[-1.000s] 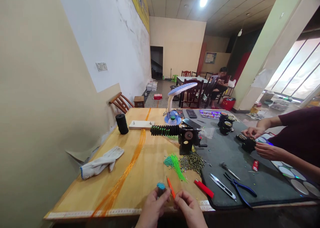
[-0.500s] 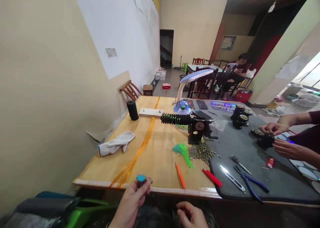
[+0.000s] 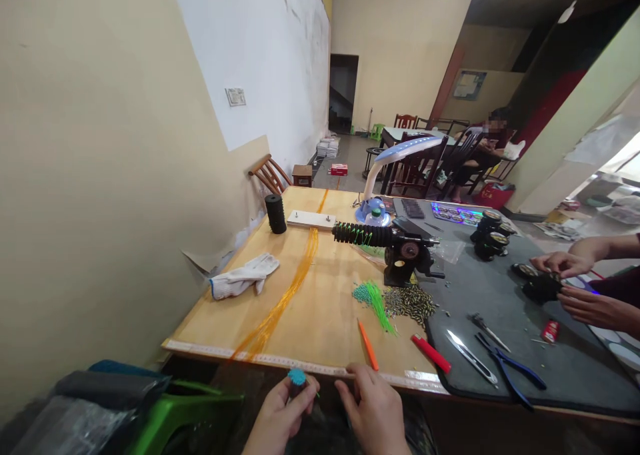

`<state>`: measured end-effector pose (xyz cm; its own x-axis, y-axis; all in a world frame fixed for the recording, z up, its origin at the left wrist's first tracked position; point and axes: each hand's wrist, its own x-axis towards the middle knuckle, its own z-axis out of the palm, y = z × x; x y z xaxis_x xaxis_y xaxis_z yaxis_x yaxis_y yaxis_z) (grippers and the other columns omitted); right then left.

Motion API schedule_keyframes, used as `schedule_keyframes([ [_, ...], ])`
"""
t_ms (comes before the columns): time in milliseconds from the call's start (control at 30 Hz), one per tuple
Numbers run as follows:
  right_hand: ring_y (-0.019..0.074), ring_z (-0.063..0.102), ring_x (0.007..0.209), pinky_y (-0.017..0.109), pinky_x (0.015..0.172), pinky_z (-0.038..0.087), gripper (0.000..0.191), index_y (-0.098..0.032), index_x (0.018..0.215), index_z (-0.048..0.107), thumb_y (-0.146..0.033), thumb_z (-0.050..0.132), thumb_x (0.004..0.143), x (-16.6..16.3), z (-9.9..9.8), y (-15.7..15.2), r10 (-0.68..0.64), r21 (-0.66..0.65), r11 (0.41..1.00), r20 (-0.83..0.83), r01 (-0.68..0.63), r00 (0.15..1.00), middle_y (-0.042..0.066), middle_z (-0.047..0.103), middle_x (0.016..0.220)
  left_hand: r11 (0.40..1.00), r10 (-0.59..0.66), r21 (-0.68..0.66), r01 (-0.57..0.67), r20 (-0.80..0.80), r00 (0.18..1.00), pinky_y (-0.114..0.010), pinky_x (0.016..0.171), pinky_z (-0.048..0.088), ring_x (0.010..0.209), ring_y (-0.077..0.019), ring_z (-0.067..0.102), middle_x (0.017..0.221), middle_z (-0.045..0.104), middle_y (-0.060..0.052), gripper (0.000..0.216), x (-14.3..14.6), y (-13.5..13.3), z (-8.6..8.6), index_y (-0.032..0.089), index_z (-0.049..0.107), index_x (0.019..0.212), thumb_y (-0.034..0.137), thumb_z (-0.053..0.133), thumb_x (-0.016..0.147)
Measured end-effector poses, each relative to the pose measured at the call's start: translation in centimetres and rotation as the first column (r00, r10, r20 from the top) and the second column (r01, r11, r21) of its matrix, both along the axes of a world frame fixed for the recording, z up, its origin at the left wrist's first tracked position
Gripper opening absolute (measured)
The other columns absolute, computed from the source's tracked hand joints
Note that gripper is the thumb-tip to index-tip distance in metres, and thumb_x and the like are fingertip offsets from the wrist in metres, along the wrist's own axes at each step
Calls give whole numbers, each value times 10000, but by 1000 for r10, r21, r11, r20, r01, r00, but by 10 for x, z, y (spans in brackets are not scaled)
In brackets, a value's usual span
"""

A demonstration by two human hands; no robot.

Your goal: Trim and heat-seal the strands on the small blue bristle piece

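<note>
One small dark spool (image 3: 297, 379) topped with blue-green beads sits pinched in the curled fingers of our left hand (image 3: 279, 415), just off the edge of the wooden table (image 3: 320, 308), seen from our head camera. Our right hand (image 3: 374, 412) has drawn back to the ruler strip (image 3: 260, 358) along that edge, fingers loosely spread, near an orange stick (image 3: 369, 345).

- The teal-topped spool (image 3: 297, 378): its lower part is hidden by the left hand (image 3: 279, 418).
- The co-worker's sleeve (image 3: 623, 278): cut off by the right edge.
- The dark beads (image 3: 407, 305): too small to count.
</note>
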<state>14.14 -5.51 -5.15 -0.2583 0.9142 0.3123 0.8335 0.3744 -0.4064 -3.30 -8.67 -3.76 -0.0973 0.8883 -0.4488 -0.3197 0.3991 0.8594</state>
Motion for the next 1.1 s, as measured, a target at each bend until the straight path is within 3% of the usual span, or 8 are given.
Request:
schedule_keyframes([
  [267,202,674,649,244,526,289,116,-191,775,631,-192,531,835,-26,17,25,-61,-295,949,181,114,982,40,709,681,1000,-27,15,27,-18,999,-206,418,115,438,-49,230,561,463,61,463,-9,-1,2,157,636,763,578,737,600],
  [367,167,642,610,228,521,272,137,-191,718,632,-175,532,811,-24,20,29,-63,-376,922,92,93,994,23,692,630,988,-58,141,70,-87,995,-196,453,266,497,-85,368,573,491,41,376,-10,3,8,154,648,740,522,703,683],
  [433,141,602,579,215,519,272,133,-185,696,627,-173,537,792,-20,22,30,-66,-420,906,-7,57,998,7,665,597,957,-95,255,136,-168,981,-221,587,398,618,-134,500,670,585,-4,297,-10,9,16,159,665,778,451,687,729],
  [600,112,486,533,204,500,278,89,-164,679,584,-214,543,741,-5,24,34,-92,-548,831,-302,-94,949,-28,552,558,751,-239,445,487,-504,830,-316,892,412,1034,-259,574,1098,657,-124,80,-7,40,40,182,672,767,206,602,796],
  [700,100,432,530,205,507,288,115,-168,629,524,-251,558,701,4,31,36,-145,-596,772,-505,-222,850,-50,479,541,569,-339,414,710,-669,661,-282,816,431,958,-238,611,1045,691,-96,179,-2,59,49,205,685,785,81,567,733],
  [767,88,399,523,201,503,276,167,-174,591,490,-283,591,668,10,38,37,-195,-615,737,-590,-280,783,-61,450,527,509,-368,391,767,-707,605,-259,743,432,832,-213,625,910,715,-67,243,2,67,51,221,697,832,65,565,700],
  [1000,41,223,398,206,417,119,291,-189,611,489,-409,681,622,43,56,30,-382,-726,563,-652,-394,655,-113,338,418,538,-390,423,729,-642,661,-256,640,398,663,-191,553,696,652,-56,85,21,58,58,211,701,722,214,620,745],
  [1100,32,190,374,208,406,93,275,-185,625,499,-392,680,624,61,63,28,-438,-717,550,-684,-428,583,-119,327,414,602,-395,427,675,-575,716,-262,640,401,661,-191,541,686,634,-62,140,31,49,60,196,689,690,294,632,770],
])
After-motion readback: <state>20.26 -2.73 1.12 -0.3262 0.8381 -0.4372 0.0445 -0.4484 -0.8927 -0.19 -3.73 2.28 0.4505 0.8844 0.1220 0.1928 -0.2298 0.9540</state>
